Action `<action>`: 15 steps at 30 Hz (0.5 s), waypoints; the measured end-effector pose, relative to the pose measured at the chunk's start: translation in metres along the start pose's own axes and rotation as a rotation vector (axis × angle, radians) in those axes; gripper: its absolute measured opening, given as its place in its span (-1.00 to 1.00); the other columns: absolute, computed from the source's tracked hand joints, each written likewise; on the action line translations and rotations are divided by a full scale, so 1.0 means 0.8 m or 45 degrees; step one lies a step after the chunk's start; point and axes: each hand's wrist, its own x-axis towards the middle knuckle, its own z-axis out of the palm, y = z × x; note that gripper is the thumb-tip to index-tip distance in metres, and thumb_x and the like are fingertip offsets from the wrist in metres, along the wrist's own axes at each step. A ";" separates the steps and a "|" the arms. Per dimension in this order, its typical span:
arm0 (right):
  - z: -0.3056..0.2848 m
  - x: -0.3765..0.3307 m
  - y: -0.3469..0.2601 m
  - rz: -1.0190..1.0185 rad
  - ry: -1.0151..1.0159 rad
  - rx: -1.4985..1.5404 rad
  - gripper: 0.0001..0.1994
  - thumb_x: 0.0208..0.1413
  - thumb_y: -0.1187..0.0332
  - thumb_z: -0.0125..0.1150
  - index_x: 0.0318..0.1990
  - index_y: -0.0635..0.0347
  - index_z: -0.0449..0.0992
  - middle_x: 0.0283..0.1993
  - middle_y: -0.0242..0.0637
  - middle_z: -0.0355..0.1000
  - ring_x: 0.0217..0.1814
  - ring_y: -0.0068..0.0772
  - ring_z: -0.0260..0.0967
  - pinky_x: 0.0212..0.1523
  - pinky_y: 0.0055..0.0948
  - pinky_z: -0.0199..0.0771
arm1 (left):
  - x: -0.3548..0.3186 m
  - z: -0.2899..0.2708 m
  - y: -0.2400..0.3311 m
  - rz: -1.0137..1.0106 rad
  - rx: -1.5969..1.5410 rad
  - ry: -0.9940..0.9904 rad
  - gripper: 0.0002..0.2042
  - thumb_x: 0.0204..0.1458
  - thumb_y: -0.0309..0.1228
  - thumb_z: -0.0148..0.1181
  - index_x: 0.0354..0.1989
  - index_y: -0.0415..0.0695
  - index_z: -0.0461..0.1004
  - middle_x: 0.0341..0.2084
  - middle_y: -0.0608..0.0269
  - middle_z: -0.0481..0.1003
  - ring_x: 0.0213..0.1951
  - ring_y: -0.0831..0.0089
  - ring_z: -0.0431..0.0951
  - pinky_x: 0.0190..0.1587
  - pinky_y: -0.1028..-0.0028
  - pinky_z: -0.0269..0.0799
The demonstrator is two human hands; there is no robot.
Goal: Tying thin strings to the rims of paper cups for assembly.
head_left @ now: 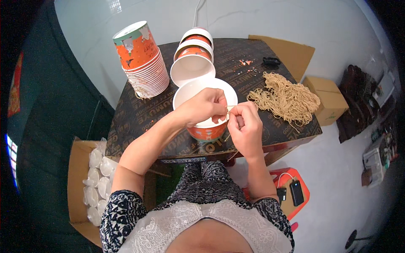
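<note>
At about 8 o'clock a cardboard box sits on the floor. It is full of white plastic lids. Up at 11 o'clock a tall stack of orange paper cups leans on the dark table. Just to its right, near 12 o'clock, a short row of paper bowls lies tipped on its side, so the white inside of the front one shows.

In the middle stands one orange paper bowl, white inside. The left hand rests over its rim, with the fingers pinched on a thin tan string. The right hand is just beside it, touching the bowl's right side, and its fingertips pinch the same string. The two hands almost meet above the bowl.

At 2 o'clock a big tangled heap of tan strings lies on the table. A small black thing lies behind it. Past the table edge, at 3 o'clock, stands a small brown box. Down at 5 o'clock an orange stool holds a black phone.
</note>
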 end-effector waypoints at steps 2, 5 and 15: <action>0.002 -0.003 -0.001 -0.014 -0.008 -0.039 -0.84 -0.03 0.62 0.21 -0.32 0.23 0.38 -0.29 -0.19 0.33 -0.37 -0.15 0.43 -0.39 -0.30 0.47 | 0.001 0.001 -0.002 -0.019 -0.023 0.017 -0.96 -0.09 -0.60 0.13 -0.50 -0.28 0.40 -0.60 0.21 0.46 -0.57 0.54 0.45 -0.51 0.56 0.35; 0.008 -0.010 -0.002 -0.062 0.052 -0.007 -0.86 0.00 0.67 0.21 -0.31 0.29 0.43 -0.30 -0.29 0.34 -0.50 -0.55 0.27 -0.52 -0.57 0.26 | 0.001 0.000 -0.004 -0.046 -0.048 0.017 -0.96 -0.08 -0.60 0.13 -0.50 -0.28 0.40 -0.60 0.21 0.46 -0.57 0.53 0.45 -0.50 0.55 0.35; -0.007 -0.008 0.012 -0.007 -0.012 0.060 -0.90 0.10 0.61 0.17 -0.24 0.29 0.54 -0.29 -0.26 0.36 -0.48 -0.47 0.31 -0.47 -0.50 0.31 | -0.008 -0.012 0.003 -0.020 -0.043 -0.136 -0.91 -0.10 -0.66 0.19 -0.41 -0.31 0.42 -0.52 0.22 0.48 -0.44 0.53 0.48 -0.33 0.55 0.40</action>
